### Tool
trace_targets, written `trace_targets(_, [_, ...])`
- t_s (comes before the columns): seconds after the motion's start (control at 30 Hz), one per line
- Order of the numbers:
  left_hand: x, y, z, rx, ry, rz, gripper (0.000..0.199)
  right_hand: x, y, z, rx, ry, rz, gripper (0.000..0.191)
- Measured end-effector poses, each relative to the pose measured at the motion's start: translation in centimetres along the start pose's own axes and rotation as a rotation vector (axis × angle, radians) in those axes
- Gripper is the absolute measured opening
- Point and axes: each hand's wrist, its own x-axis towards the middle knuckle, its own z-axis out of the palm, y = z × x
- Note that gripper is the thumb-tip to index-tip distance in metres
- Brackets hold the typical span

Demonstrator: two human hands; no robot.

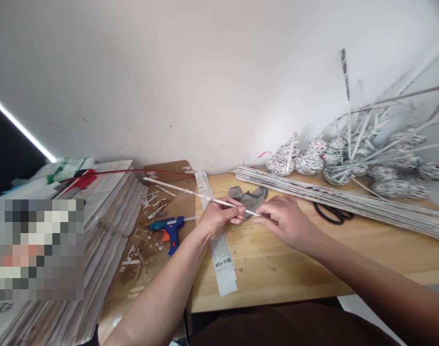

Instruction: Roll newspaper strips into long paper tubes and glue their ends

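Note:
A thin rolled paper stick (pixel 176 188) slants across the middle of the head view, its far end up and to the left. My left hand (pixel 221 217) is closed around its middle, with the thumb on top. The fingertips of my right hand (pixel 282 216) pinch the near end of the same stick. Below my left hand lies a flat folded newspaper strip (pixel 222 262) on the table. Behind both hands, a grey cloth (pixel 256 196) rests crumpled on the wood.
A blue glue gun (pixel 172 233) lies on brown cardboard (pixel 185 192) among paper scraps. Stacked newspapers (pixel 121 226) rise at left. Many paper sticks (pixel 331 194) lie at right, over black-handled scissors (pixel 329 215). Woven paper shapes (pixel 309 157) stand against the wall.

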Motion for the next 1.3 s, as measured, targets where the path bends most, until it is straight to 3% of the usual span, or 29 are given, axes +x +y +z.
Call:
trace_targets(0.07, [0.0,0.0,-0.1,0.004,-0.005,0.001,0.031,0.0,0.0,0.0,-0.021,-0.011,-0.02,0.025])
trace_targets(0.17, [0.0,0.0,-0.2,0.001,-0.012,-0.006,0.031,0.0,0.5,-0.3,0.196,-0.242,0.137,0.037])
trace_targets(0.23, [0.0,0.0,-0.2,-0.006,-0.014,-0.01,0.032,-0.1,0.8,-0.4,0.272,-0.312,0.181,0.035])
trace_targets(0.37, [0.0,0.1,-0.1,-0.01,0.0,-0.008,0.032,-0.2,0.6,0.1,-0.03,-0.036,-0.044,0.02])
trace_targets(0.43, [-0.1,0.1,-0.1,-0.006,0.001,-0.01,0.032,-0.3,0.5,0.2,-0.112,0.014,-0.106,0.022])
trace_targets(0.5, [-0.1,0.2,-0.1,0.0,0.0,-0.011,0.032,-0.3,0.6,0.0,-0.023,-0.083,-0.04,0.03])
trace_targets(0.63, [0.0,0.1,-0.1,0.015,-0.011,-0.017,0.031,-0.4,0.6,-0.9,0.251,-0.401,0.196,0.04])
trace_targets(0.7, [0.0,0.0,-0.1,0.007,-0.008,-0.015,0.03,-0.4,0.4,-0.9,0.153,-0.326,0.129,0.035])
trace_targets(0.8, [0.0,0.1,-0.2,-0.002,-0.001,-0.01,0.029,-0.2,0.2,-0.5,-0.06,-0.086,-0.043,0.028])
trace_targets(0.83, [0.0,0.1,-0.2,0.0,-0.004,-0.01,0.029,-0.2,0.2,-0.4,-0.051,-0.079,-0.047,0.03])
trace_targets(0.87, [0.0,0.1,-0.3,0.005,-0.01,-0.01,0.03,-0.2,0.3,-0.4,0.015,-0.129,-0.01,0.034])
trace_targets(1.0, [0.0,0.0,-0.3,0.047,-0.042,-0.019,0.031,0.1,1.0,-1.2,0.494,-0.538,0.277,0.046])
trace_targets(1.03, [0.0,0.0,-0.3,0.054,-0.045,-0.025,0.032,0.2,1.0,-1.3,0.535,-0.581,0.318,0.046])
trace_targets(1.1, [0.0,-0.1,-0.3,0.055,-0.042,-0.033,0.032,0.3,0.8,-1.4,0.473,-0.542,0.308,0.042])
trace_targets(1.23, [0.1,-0.1,-0.3,0.028,-0.037,-0.012,0.033,0.4,-0.3,-0.4,0.215,-0.269,0.113,0.032])
trace_targets(1.3, [0.0,0.0,-0.3,0.022,-0.032,-0.003,0.033,0.3,-0.5,0.0,0.191,-0.227,0.089,0.032])
